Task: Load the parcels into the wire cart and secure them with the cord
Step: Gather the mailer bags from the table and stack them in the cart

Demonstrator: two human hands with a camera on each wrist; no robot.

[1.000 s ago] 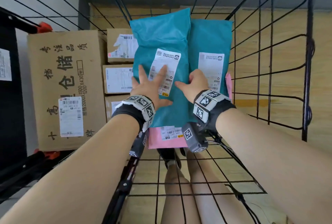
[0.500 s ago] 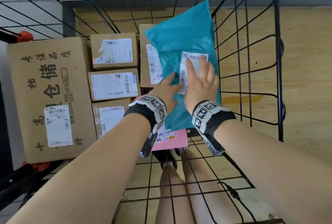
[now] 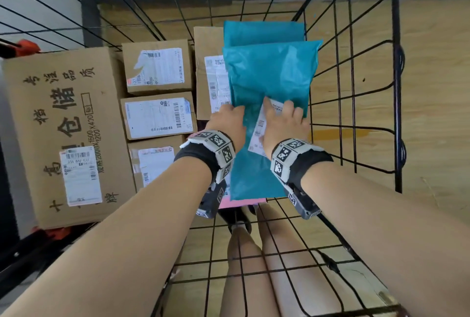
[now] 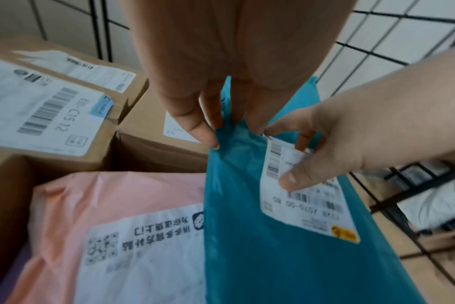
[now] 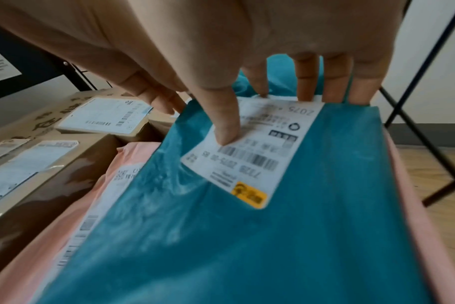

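Wire cart (image 3: 396,87), contents left to right: one large printed carton (image 3: 63,133) at far left; a column of three labelled cardboard boxes (image 3: 157,118); one more box (image 3: 208,72) at the far end; a pink mailer (image 4: 112,216) lying flat. Top teal mailer (image 3: 269,82) rests on the pink one beside the cart's right wall, over what looks like a second teal mailer (image 3: 264,31) showing at the far edge. Left hand (image 3: 229,120) pinches the top mailer's left edge with bunched fingers; right hand (image 3: 282,123) lies spread on its white label (image 5: 247,148), fingers nearly straight, pressing down.
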